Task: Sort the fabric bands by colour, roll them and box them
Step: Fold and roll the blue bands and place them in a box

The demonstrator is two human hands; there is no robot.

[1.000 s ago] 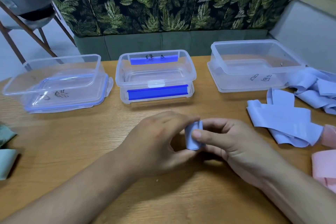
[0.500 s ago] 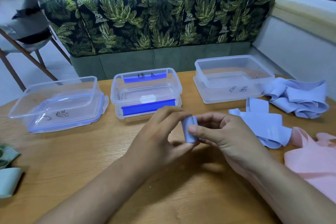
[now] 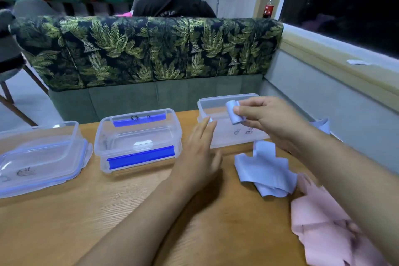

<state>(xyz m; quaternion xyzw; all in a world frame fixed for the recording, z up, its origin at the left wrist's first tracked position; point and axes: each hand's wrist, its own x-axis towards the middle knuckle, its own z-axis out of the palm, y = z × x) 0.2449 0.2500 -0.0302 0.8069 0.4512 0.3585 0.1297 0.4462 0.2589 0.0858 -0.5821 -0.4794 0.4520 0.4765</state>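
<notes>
My right hand (image 3: 269, 119) pinches a rolled pale-blue band (image 3: 234, 112) and holds it in the air over the right clear box (image 3: 228, 136). My left hand (image 3: 199, 153) hovers empty above the table with straight fingers, between the middle box (image 3: 138, 138) and the right box. Loose pale-blue bands (image 3: 265, 170) lie on the table under my right forearm. A pile of pink bands (image 3: 323, 229) lies at the right front. The left box (image 3: 38, 153) rests on its lid.
The wooden table (image 3: 86, 211) runs out at a leaf-print sofa back (image 3: 151, 49) behind the boxes. A wall and window ledge (image 3: 334, 75) close the right side. A person sits behind the sofa, facing away. A chair (image 3: 13, 75) stands at far left.
My right hand has lifted the rolled blue band up and to the right, over the right box. My left hand has let go of the roll. The camera has tilted up.
</notes>
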